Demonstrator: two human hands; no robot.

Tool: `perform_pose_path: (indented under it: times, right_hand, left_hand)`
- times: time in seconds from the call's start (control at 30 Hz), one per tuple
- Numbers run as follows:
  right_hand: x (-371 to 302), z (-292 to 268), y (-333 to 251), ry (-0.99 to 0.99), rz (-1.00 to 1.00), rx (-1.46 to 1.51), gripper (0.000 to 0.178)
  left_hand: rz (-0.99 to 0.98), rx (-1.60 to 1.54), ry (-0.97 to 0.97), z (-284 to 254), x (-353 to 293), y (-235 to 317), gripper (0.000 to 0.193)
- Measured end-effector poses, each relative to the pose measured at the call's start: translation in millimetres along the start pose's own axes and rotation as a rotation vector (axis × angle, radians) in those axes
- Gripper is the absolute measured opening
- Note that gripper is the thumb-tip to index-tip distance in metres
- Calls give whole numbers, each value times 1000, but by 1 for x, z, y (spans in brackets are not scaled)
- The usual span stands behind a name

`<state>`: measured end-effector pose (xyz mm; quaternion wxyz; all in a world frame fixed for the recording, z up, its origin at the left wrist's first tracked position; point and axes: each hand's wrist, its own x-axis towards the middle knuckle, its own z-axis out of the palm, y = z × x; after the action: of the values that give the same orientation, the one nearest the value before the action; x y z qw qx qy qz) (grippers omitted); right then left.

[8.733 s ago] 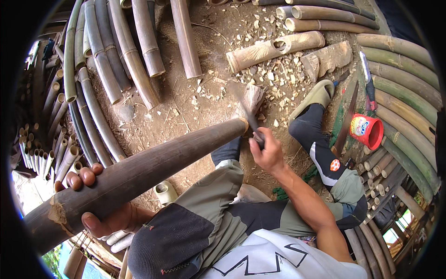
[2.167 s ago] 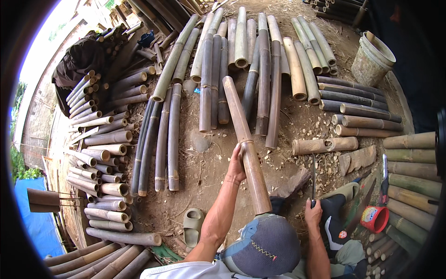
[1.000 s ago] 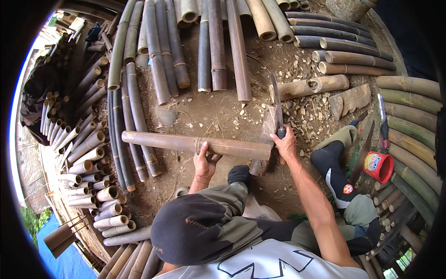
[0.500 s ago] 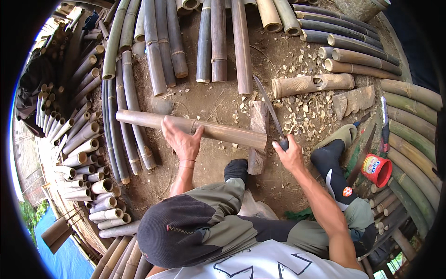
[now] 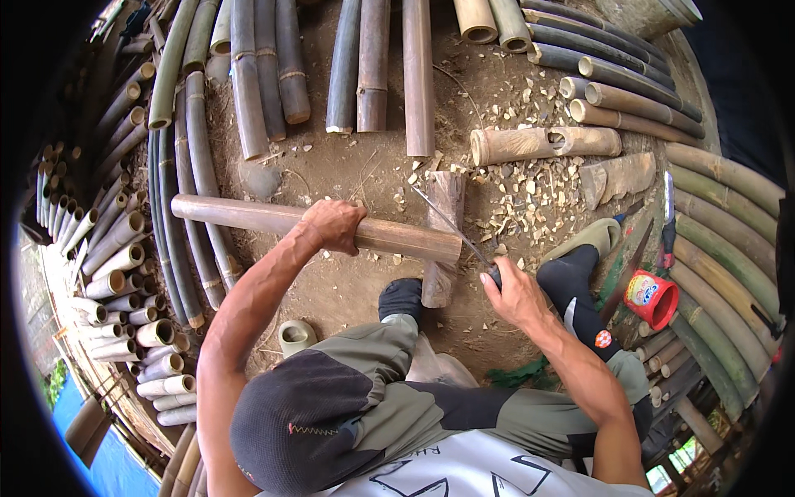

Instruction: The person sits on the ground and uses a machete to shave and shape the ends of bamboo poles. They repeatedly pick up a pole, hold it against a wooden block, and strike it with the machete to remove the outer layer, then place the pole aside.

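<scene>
My left hand (image 5: 335,225) is closed over the top of a brown bamboo pole (image 5: 402,238), back of the hand up and fingers curled down its far side, gripping it around the middle. The pole lies in front of my knees, its long axis running from left to right across me, with the right end tipped slightly nearer to my body. That right end sits across a wooden block (image 5: 439,286) and sticks out just past its right edge; the left end reaches over other bamboo poles (image 5: 203,166), and I can't tell whether it touches them. My right hand (image 5: 515,291) is wrapped around the handle of a long knife (image 5: 455,220), just beside the pole's right end, so this hand is much nearer to that end than my left. The blade slants away from me to the left, cutting across the line of the pole at its far right corner and over the block; whether the edge touches the bamboo I can't make out. My foot in a dark sock (image 5: 401,300) is just left of the block. Beyond, pale chips (image 5: 530,199) lie around a bamboo piece with a hole (image 5: 517,147), and a red tub (image 5: 636,309) lies on its side to my right.
</scene>
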<state>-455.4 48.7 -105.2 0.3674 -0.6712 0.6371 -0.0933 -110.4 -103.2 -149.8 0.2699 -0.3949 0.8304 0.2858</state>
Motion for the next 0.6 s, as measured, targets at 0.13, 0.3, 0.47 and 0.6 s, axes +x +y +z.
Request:
perform_pose_path:
  times: [0.13,0.3,0.47,0.6]
  right_hand:
    - [15,-17,-47,151,-231,137,36]
    - [20,10,2,-65,-53,-162,33]
    - [26,-14,-35,38,-102,190,33]
    - [27,8,-23,282,-390,198,27]
  left_hand:
    - [-27,25,1,4,1,0,46]
    - [-40,10,6,-2,-2,3,39]
    - [-60,-21,-7,-5,-5,6,35]
    - [-11,-41,240,23,-7,3,28]
